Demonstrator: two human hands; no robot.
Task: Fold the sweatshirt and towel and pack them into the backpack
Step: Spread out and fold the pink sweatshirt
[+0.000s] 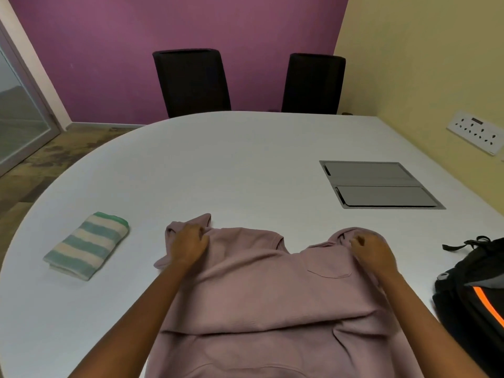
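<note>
A person is standing at the near edge of a pale rounded tabletop [245, 148], with a dusty-pink sweatshirt [261, 296] lying spread out in front of them. The left hand [188, 245] is pinching a bunch of fabric at the far left corner of the garment, its grip closed on the cloth. The right hand [372, 253] is doing the same at the far right corner, fingers curled into the sweatshirt just above a small chest pocket. A crease is running across the garment nearer the person.

Off to the left, well apart from the sweatshirt, a green-and-cream striped towel [87, 245] is lying already folded into a neat block. At the right edge, a black backpack [471, 298] with an orange stripe is resting on the tabletop, its strap trailing toward the middle. Farther back, a grey hatch panel [379, 184] is sitting flush in the surface, and two dark chairs [191, 81] are standing against the purple wall.
</note>
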